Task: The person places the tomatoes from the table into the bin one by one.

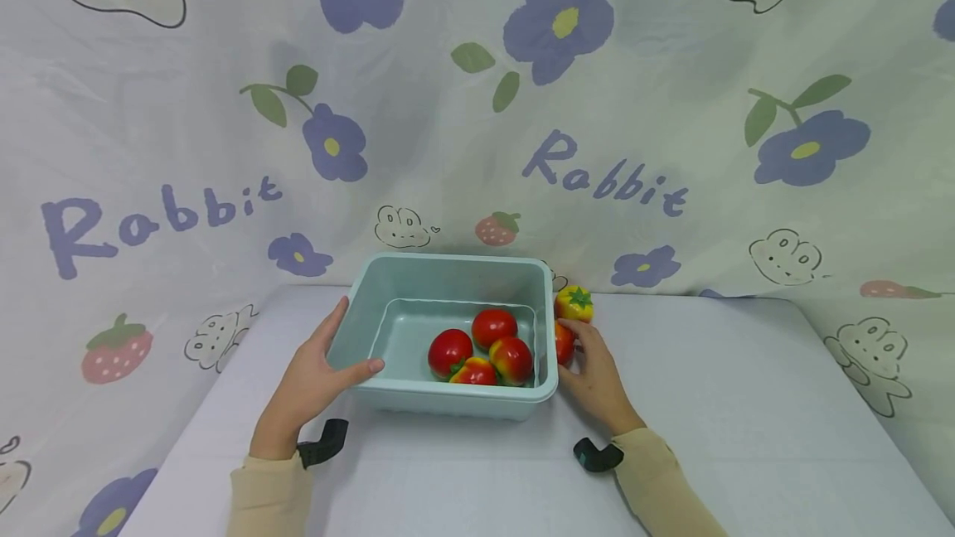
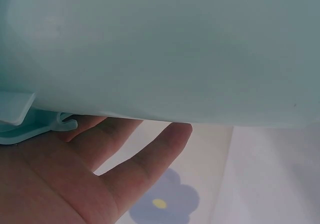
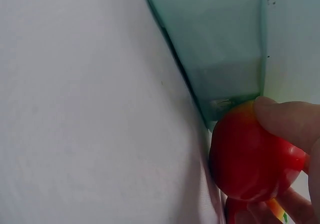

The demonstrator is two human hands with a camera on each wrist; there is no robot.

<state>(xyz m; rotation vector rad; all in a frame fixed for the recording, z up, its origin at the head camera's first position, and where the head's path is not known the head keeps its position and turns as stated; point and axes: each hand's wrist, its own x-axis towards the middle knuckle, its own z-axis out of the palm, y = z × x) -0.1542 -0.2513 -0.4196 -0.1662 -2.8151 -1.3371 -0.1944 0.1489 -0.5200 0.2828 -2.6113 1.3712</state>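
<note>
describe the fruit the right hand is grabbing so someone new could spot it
Find the pale green tub on the white table. Just outside its right wall, the right hand curls its fingers round a red tomato. Unlike the four inside the tub, it sits outside, nearer than the yellow one.

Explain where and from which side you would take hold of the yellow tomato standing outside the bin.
Probably from above or its right, fingers round the yellow tomato's rounded body: the bin wall crowds its left and the red tomato in the right hand sits just in front.
</note>
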